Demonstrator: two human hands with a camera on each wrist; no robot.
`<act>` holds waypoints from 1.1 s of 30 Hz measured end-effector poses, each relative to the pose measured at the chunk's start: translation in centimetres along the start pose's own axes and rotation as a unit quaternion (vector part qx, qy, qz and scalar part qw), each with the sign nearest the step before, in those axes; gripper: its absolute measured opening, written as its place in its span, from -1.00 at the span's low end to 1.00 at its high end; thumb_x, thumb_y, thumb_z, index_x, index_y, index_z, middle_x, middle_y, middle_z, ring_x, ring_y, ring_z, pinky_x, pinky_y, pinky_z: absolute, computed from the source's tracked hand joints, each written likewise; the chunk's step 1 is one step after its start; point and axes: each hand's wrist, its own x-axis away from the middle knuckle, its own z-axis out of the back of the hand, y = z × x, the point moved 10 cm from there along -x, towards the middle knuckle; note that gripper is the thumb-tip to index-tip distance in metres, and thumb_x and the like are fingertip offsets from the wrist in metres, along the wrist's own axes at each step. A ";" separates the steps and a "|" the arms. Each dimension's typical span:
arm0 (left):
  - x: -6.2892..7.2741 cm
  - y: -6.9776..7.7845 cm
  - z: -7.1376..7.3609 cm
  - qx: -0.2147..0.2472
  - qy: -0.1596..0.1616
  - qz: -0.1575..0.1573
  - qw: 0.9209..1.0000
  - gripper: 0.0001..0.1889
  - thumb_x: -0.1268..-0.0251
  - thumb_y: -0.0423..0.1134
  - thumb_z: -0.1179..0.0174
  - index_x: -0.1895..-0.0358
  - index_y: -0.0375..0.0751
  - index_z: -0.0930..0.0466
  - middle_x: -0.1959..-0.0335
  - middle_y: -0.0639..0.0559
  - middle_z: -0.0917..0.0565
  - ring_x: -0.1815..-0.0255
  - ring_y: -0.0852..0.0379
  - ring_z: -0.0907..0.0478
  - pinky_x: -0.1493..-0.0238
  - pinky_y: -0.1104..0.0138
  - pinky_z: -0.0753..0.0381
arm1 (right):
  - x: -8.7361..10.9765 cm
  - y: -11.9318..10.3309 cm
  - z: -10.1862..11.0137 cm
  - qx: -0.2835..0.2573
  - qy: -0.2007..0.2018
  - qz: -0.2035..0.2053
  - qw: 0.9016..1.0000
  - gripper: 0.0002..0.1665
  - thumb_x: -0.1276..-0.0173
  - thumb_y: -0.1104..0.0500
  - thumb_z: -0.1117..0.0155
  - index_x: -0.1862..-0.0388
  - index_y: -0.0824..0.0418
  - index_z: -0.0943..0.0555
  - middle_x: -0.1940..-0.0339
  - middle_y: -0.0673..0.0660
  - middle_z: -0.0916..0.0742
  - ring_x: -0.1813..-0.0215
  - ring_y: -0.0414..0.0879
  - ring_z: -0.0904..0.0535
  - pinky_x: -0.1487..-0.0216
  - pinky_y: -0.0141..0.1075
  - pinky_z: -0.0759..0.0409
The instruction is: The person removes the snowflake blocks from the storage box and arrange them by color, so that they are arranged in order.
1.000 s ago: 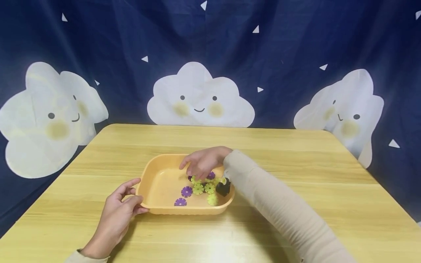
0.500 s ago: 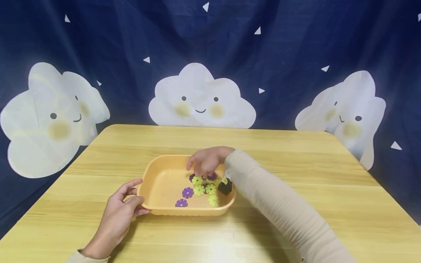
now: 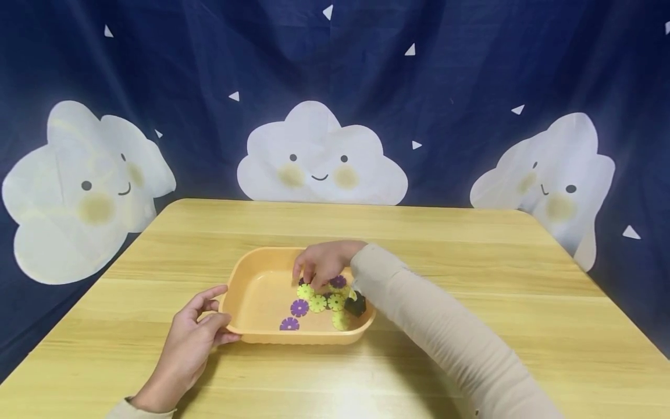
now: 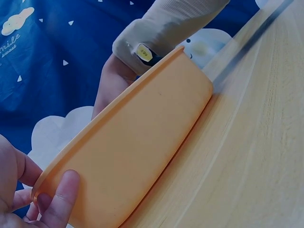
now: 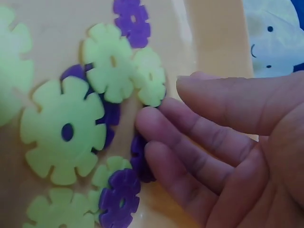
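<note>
An orange plastic tray (image 3: 293, 337) holds several notched snowflake discs, yellow-green and purple. My left hand (image 3: 188, 337) grips the tray's left end, thumb on the outer wall in the left wrist view. My right hand (image 3: 327, 262) reaches into the tray's far right part, over the discs. In the right wrist view its fingers bend loosely, with the thumb apart from them. Fingertips (image 5: 154, 152) are at a dark purple disc (image 5: 141, 159) and beside a small yellow-green disc (image 5: 151, 76). A larger yellow-green disc (image 5: 47, 154) lies left of them. Nothing is visibly pinched.
The tray stands on a light wooden table (image 3: 445, 256). Two purple discs, one a near purple disc (image 3: 289, 324), lie apart from the cluster. A dark device (image 4: 144, 52) sits on the right wrist. Behind hangs a navy curtain (image 3: 450, 75) with cloud prints.
My right hand first shifted right inside the tray, then dipped slightly and back left among the discs. A yellow-green disc near its fingertips moved a little left. The left hand keeps its grip.
</note>
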 end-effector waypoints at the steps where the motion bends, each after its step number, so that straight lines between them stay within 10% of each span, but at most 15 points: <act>1: 0.0 0.0 0.0 -0.003 -0.002 -0.002 1.000 -0.40 -0.25 -0.64 0.08 -0.39 -0.39 -0.17 0.09 -0.08 -0.11 0.47 0.13 -0.54 0.31 0.28 -0.78 | 0.0 0.0 0.0 0.012 0.004 0.001 1.000 -0.45 -0.19 0.54 -0.21 -0.12 0.13 -0.57 0.00 0.13 -0.61 0.07 -0.13 -0.55 0.17 -0.33 -0.71; 22: -0.1 0.3 -0.1 0.000 -0.005 -0.011 1.000 -0.41 -0.25 -0.64 0.09 -0.39 -0.39 -0.17 0.10 -0.06 -0.09 0.50 0.16 -0.52 0.31 0.25 -0.78 | -0.5 -1.2 -0.4 0.127 0.029 0.012 0.991 -0.67 -0.05 0.45 -0.48 0.30 0.16 -0.58 0.32 0.03 -0.61 0.28 -0.18 -0.48 0.26 -0.45 -0.59; 33: 0.1 0.1 -0.2 0.001 -0.005 -0.001 1.000 -0.41 -0.26 -0.64 0.10 -0.40 -0.38 -0.15 0.09 -0.07 -0.09 0.48 0.15 -0.55 0.30 0.26 -0.78 | -0.2 -0.4 -0.3 0.083 0.033 0.005 0.996 -0.68 -0.13 0.42 -0.41 0.35 0.16 -0.44 0.52 -0.04 -0.43 0.47 -0.22 -0.38 0.46 -0.46 -0.48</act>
